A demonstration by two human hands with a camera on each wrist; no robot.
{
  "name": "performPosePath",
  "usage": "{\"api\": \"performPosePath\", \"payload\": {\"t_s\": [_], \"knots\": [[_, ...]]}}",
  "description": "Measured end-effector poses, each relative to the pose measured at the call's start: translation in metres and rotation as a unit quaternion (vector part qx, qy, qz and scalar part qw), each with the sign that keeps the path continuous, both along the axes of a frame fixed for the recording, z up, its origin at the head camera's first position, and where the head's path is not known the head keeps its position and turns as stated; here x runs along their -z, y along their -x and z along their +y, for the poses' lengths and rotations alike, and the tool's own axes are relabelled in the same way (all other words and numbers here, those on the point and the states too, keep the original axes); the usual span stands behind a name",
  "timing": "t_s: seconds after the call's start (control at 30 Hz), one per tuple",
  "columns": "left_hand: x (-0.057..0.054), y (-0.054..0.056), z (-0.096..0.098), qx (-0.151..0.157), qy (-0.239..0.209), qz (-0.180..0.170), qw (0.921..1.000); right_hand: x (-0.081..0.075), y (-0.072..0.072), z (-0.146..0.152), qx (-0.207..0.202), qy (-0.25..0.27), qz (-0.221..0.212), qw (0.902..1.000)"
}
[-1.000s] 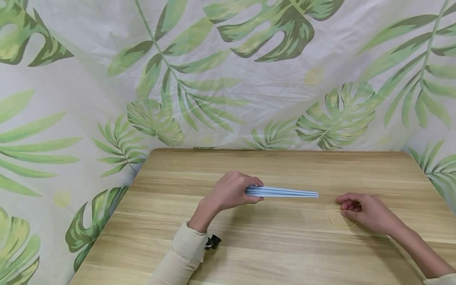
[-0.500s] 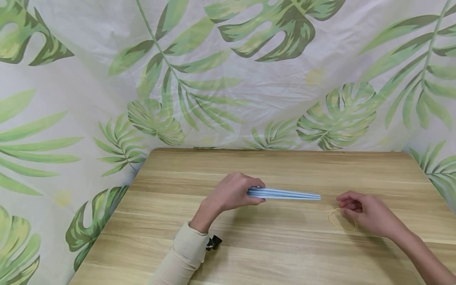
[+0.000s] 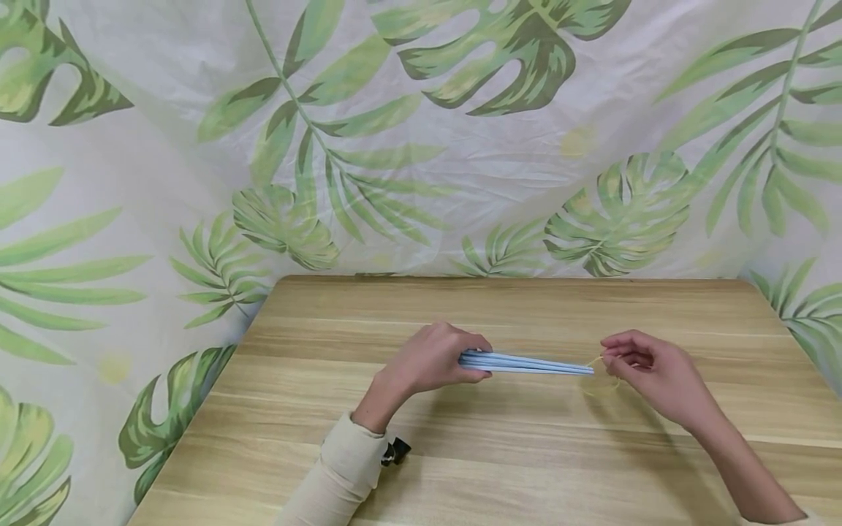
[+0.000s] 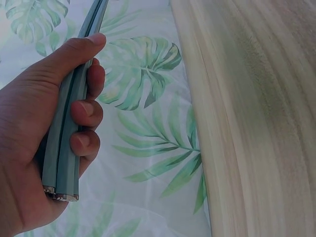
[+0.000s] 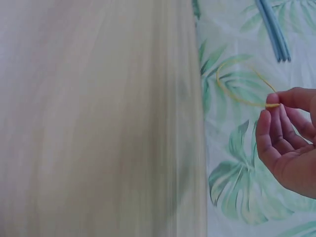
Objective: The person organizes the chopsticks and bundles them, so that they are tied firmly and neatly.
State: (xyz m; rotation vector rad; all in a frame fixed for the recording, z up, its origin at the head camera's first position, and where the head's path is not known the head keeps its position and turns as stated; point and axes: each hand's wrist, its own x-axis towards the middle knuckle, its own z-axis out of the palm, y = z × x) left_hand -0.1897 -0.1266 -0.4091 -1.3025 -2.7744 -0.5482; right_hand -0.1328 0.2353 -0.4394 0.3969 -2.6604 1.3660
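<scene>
In the head view a bundle of light-blue chopsticks [image 3: 526, 364] lies level above the table, its narrow tips to the right. My left hand [image 3: 421, 359] grips the thick ends. Up close in the left wrist view, thumb and fingers curl round the chopsticks [image 4: 68, 143], whose butt ends look silvery. To the right of the tips, my right hand [image 3: 661, 376] pinches a thin yellow rubber band [image 5: 253, 104] between thumb and forefinger. The band hangs as a loose loop close to the chopstick tips; the right wrist view shows it apart from them.
A wood-grain table [image 3: 526, 453] lies beneath both hands. Behind it hangs a pale cloth [image 3: 408, 183] printed with green leaves. A small black object [image 3: 397, 451] sits at the left sleeve cuff.
My right hand has moved left and a little up with the rubber band, bringing it close to the chopstick tips. The left hand and chopsticks have barely shifted.
</scene>
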Motion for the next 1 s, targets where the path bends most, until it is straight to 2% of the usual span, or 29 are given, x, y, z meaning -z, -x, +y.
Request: {"api": "performPosePath", "payload": {"t_s": [0.27, 0.57, 1.0], "knots": [[0.001, 0.001, 0.0, -0.003, 0.001, -0.009, 1.0, -0.01, 0.002, -0.025, 0.01, 0.104, -0.009, 0.9945], [-0.001, 0.003, -0.005, -0.016, -0.01, 0.023, 0.9996, -0.011, -0.001, -0.035, 0.002, 0.122, -0.009, 0.9925], [0.001, 0.006, -0.009, -0.05, -0.021, 0.049, 0.9973, -0.008, -0.006, -0.043, -0.022, 0.147, -0.041, 0.988]]}}
